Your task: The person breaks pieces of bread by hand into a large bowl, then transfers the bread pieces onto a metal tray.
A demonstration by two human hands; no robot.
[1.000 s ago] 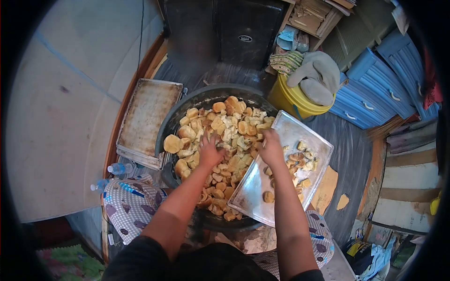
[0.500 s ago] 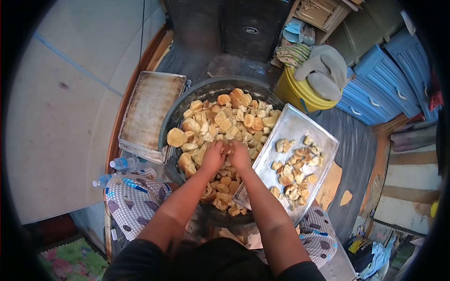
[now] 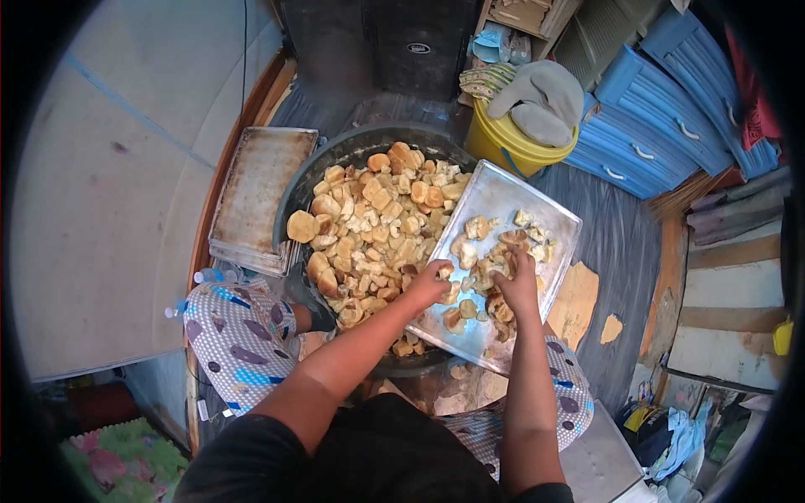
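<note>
Between my knees stands a large dark tub (image 3: 289, 197) heaped with torn and whole bread rolls (image 3: 373, 222). A metal tray (image 3: 499, 186) leans across its right rim, carrying bread pieces (image 3: 478, 228). My left hand (image 3: 429, 287) is over the tray's left edge, its fingers curled round a bread piece (image 3: 445, 270). On the tray, my right hand (image 3: 518, 283) has its thumb and fingers bent around several bread pieces, partly hiding them.
Stacked baking trays (image 3: 262, 189) lie left of the tub. Behind it on the right is a yellow bucket (image 3: 520, 151) with a grey cushion (image 3: 545, 96) on top. Blue drawers (image 3: 646, 138) stand farther right. Plastic bottles (image 3: 214, 275) lie by my left knee, cardboard (image 3: 574, 306) beyond the tray.
Both hands have moved right, from the bread heap in the tub to the tray. They have come apart, and the bread pieces on the tray have shifted. The view has turned slightly right.
</note>
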